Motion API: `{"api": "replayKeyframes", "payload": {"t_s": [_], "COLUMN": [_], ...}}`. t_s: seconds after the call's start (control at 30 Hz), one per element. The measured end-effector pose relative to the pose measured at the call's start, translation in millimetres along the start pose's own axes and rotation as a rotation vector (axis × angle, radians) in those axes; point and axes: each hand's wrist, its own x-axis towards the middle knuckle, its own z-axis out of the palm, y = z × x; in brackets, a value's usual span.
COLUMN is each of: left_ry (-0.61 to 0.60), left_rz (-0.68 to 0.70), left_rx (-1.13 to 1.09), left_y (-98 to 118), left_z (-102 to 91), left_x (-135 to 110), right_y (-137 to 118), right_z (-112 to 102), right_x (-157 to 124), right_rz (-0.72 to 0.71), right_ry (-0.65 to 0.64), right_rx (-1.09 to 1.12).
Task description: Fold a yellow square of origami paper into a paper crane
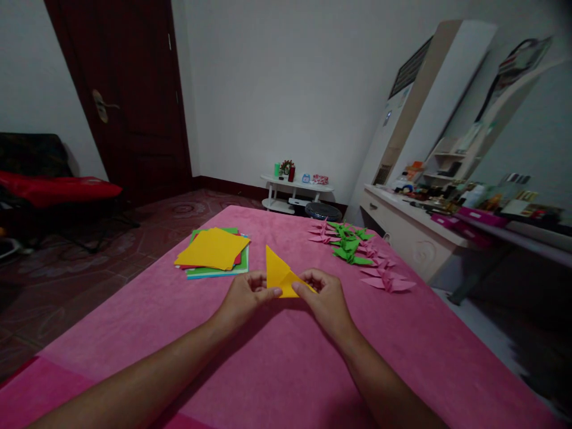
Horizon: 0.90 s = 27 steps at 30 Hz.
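Note:
A folded piece of yellow origami paper point(280, 279) is held up between both hands, just above the pink cloth. One of its pointed corners rises on the left side, and its lower edge runs nearly level. My left hand point(251, 293) pinches the lower left part, thumb in front and fingers behind. On the other side, my right hand point(322, 295) grips the lower right part, its thumb pressed on the front face. The fingers behind the sheet are partly hidden.
A stack of coloured square sheets, yellow on top point(213, 249), lies to the left. Several green paper cranes point(351, 250) and pink paper cranes point(388, 280) stand at the right on the pink-covered table point(277, 363). Beyond are a white shelf point(295, 183) and a cluttered dresser point(411, 223).

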Motion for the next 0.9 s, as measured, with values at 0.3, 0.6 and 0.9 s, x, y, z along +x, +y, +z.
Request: {"api": "replayKeyframes", "payload": {"t_s": [0.3,0.6,0.9], "left_ry": [0.12,0.1,0.083], "left_rz": [0.066,0.057,0.036], "left_rx": [-0.14,-0.17,-0.132], "left_y": [-2,-6,-6], "left_z": [2.7,5.3,10.6], "left_x": [-10,-18,-20], "right_y": [0,-2,-3], "right_z": [13,26,16], "right_x": [-20,-30,-30], "right_rz": [-0.067,-0.068,0.079], "right_ry": [0.098,0.113,0.165], "right_rx": [0.133,0.149,0.222]}}
